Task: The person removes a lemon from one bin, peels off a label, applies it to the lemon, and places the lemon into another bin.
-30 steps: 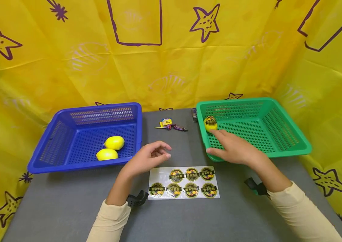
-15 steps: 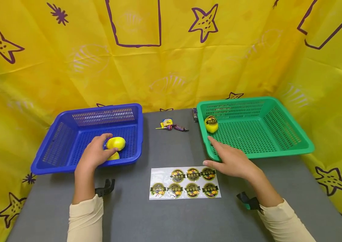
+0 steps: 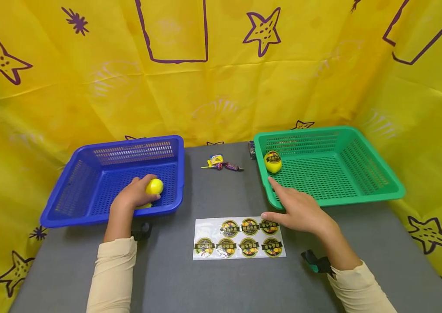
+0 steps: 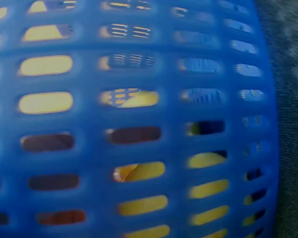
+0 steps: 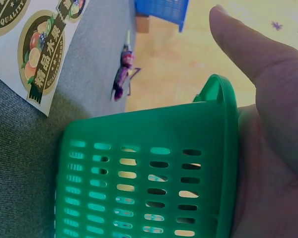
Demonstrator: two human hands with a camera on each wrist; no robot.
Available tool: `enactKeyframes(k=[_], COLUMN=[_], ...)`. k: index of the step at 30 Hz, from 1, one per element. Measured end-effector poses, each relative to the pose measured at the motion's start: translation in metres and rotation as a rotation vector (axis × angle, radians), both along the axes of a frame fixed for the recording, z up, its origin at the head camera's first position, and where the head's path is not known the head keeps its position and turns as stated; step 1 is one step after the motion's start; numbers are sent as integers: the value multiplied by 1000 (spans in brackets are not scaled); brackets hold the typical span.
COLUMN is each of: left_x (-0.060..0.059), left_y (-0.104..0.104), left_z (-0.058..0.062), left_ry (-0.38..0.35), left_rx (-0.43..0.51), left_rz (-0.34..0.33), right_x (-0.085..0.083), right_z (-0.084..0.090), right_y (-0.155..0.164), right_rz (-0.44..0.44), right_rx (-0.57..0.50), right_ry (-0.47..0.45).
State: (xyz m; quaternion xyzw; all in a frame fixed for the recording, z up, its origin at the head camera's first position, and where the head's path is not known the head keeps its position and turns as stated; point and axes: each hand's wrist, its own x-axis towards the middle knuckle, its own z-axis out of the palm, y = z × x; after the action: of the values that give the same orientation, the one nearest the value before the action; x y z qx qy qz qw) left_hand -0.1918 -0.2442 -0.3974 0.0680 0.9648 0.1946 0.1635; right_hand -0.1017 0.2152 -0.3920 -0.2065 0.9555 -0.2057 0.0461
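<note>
Inside the blue basket (image 3: pixel 62 217), my left hand (image 3: pixel 132 194) grips a yellow lemon (image 3: pixel 155 187) with fingers and thumb round it. Under that hand a second lemon (image 3: pixel 144 206) shows only in part. The left wrist view sees the lemons only in patches through the slots of the basket wall (image 4: pixel 89 119). At the front left corner of the green basket (image 3: pixel 361 199), my right hand (image 3: pixel 303 211) lies with straight fingers and holds nothing. A lemon with a round black and gold sticker (image 3: pixel 273 161) sits in that basket's left end.
Between the baskets lies a white sheet of round fruit stickers (image 3: pixel 238 238) on the grey table (image 3: pixel 213 282). Behind it are a lollipop (image 3: pixel 218 165) and wrapped sweets (image 3: pixel 231 166). A small dark packet (image 3: pixel 251 149) stands beside the green basket. Yellow cloth (image 3: pixel 221 87) hangs behind.
My left hand has moved left from above the table into the blue basket and taken hold of a lemon. My right hand has drawn back from the stickered lemon toward the basket's front corner.
</note>
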Motion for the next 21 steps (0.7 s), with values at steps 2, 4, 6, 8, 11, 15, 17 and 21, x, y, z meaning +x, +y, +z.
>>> enactKeyframes(k=[2, 4, 6, 8, 11, 15, 17, 21], left_x=[-1, 0, 1, 0, 1, 7, 10, 18], left_y=[2, 4, 4, 3, 3, 13, 24, 51], left_z=[0, 1, 1, -1, -2, 2, 6, 17], left_ry=[28, 45, 64, 90, 172, 326, 408, 547], left_rx=[-26, -44, -53, -25, 48, 167, 228, 339], left_rz=[1, 13, 25, 49, 88, 155, 177, 180], right_x=[0, 0, 0, 0, -1, -1, 0, 1], right_z=[0, 0, -1, -2, -3, -4, -4, -4], right_y=[1, 2, 2, 1, 1, 0, 0, 0], right_rz=[-6, -5, -2, 0, 1, -3, -8, -20], right_rx=[1, 1, 0, 1, -1, -5, -6, -3], right_ry=[5, 10, 14, 18, 21, 20, 21, 30])
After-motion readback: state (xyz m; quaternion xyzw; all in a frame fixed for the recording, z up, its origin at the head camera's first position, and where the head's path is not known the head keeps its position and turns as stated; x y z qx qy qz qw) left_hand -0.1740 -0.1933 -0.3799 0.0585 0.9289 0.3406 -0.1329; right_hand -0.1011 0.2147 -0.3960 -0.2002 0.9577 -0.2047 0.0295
